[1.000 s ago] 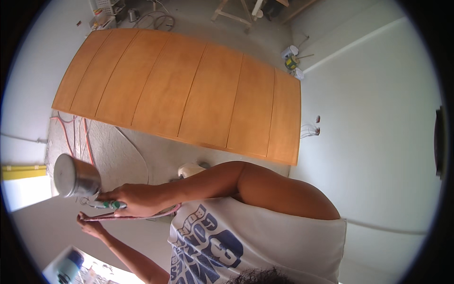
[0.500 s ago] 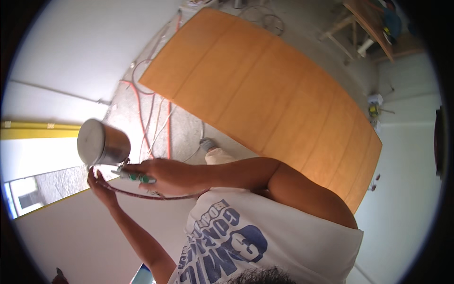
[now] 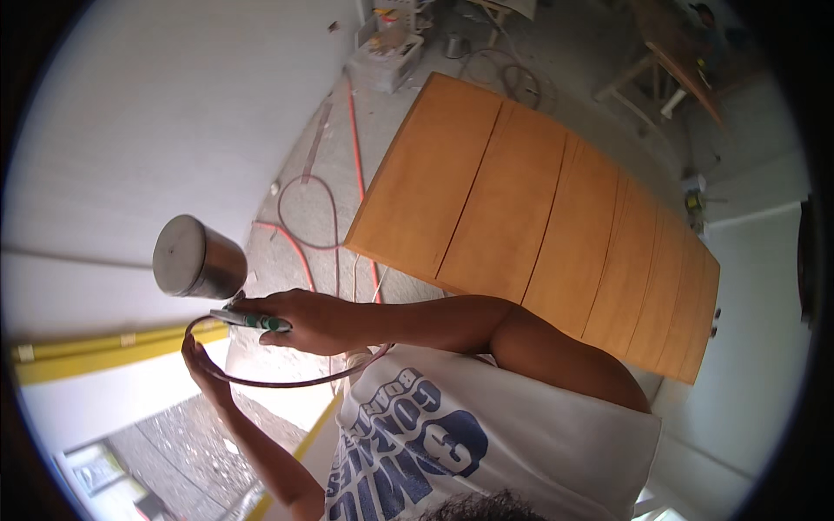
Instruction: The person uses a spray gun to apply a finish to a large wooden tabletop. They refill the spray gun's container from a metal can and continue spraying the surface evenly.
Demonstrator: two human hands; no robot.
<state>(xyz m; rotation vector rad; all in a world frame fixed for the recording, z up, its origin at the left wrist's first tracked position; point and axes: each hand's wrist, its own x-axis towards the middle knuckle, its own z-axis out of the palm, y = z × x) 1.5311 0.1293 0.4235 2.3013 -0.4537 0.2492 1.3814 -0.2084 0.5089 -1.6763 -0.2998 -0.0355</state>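
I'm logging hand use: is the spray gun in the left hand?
No, the right hand grips the spray gun.

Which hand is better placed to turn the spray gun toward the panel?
Right, I'd say: the right hand grips the spray gun and is nearer the wooden panel in view. The left hand is at the hose, farther out.

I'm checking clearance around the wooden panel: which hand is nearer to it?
Right. In view, the right hand, gripping the spray gun, is just below the leftmost corner of the wooden panel; the left hand, at the hose, is farther left and lower.
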